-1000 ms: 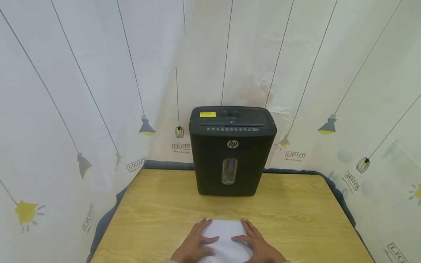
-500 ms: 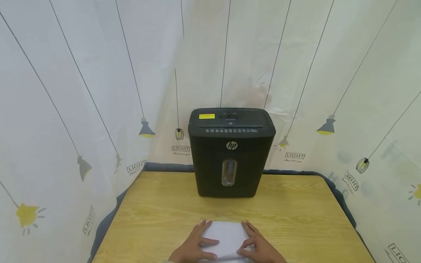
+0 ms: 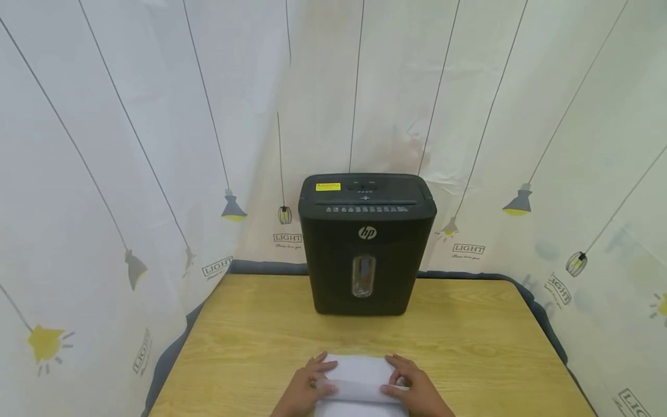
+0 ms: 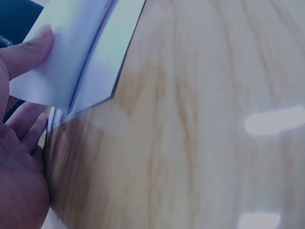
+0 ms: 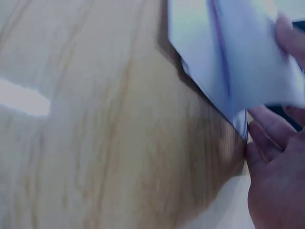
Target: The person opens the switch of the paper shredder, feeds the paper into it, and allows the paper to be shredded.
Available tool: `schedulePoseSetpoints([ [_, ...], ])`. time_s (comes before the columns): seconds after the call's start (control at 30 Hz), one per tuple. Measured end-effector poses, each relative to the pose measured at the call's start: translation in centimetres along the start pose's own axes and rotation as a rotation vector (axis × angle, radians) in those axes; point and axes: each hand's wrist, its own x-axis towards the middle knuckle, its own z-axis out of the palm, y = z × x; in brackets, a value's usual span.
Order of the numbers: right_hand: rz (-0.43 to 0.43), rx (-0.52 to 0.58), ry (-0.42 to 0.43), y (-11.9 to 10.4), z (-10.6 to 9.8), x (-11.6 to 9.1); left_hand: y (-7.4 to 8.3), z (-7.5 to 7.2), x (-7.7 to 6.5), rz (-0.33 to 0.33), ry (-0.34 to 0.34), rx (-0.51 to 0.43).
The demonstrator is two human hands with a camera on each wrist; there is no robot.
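Note:
A white sheet of paper (image 3: 359, 370) lies on the table near its front, with folded layers and a flap lifted toward the far edge. At its left side my left hand (image 3: 306, 387) pinches the flap, thumb on the near face and fingers behind. My right hand (image 3: 417, 389) does the same at the right side. The left wrist view shows the left thumb pressed flat on the flap (image 4: 62, 62), with a crease and a lower layer beneath. In the right wrist view the right thumb is partly cut off, against the flap (image 5: 257, 57).
Beyond the paper, a black HP paper shredder (image 3: 333, 260) stands upright at the back of the wooden table (image 3: 234, 336). A curtain (image 3: 469, 87) printed with hanging lamps surrounds the table on the left, back and right.
The thumbs and fingers have closed on the paper's near part. A flap of it has come up and over toward the far edge. The shredder has stayed in place.

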Motion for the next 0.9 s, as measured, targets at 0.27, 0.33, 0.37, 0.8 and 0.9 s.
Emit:
schedulePoseSetpoints([
  [0.27, -0.013, 0.258, -0.12, 0.5, -1.1, -0.7, 0.2, 0.5, -0.1, -0.014, 0.071, -0.044],
  [0.33, -0.014, 0.324, -0.169, 0.6, -1.2, -0.7, 0.3, 0.4, -0.1, -0.036, 0.075, -0.046],
  [0.37, -0.016, 0.346, -0.185, 0.6, -1.2, -0.7, 0.4, 0.3, -0.2, -0.046, 0.08, -0.04],
  [0.8, 0.151, 0.314, 0.032, -0.5, -1.3, 0.3, 1.6, -1.1, -0.2, -0.207, 0.142, -0.224],
  [0.9, 0.172, 0.304, 0.08, -0.7, -1.2, 0.5, 2.0, -1.4, 0.1, -0.248, 0.158, -0.265],
])
